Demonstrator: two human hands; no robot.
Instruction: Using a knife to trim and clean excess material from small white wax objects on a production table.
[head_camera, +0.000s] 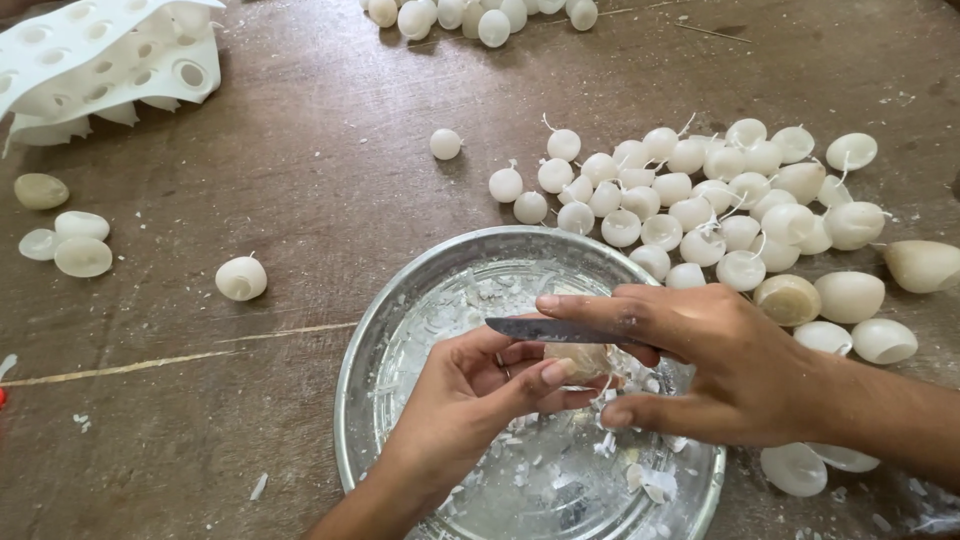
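Dark brown wooden table fills whole view; surface worn, scratched, dusted with pale flecks; thin light seam runs from left edge toward middle; soft even daylight; no wall, floor visible.

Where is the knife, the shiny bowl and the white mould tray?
knife (545, 329), head view, middle of blade.
shiny bowl (400, 300), head view, left rim.
white mould tray (100, 50), head view, top face.

A: Item one?
B: Wax ball, pale cream, rounded, mostly hidden, pinched over the metal bowl.
A: Item two?
B: Knife blade, flat grey metal, lying level, tip pointing left, resting against the ball's top.
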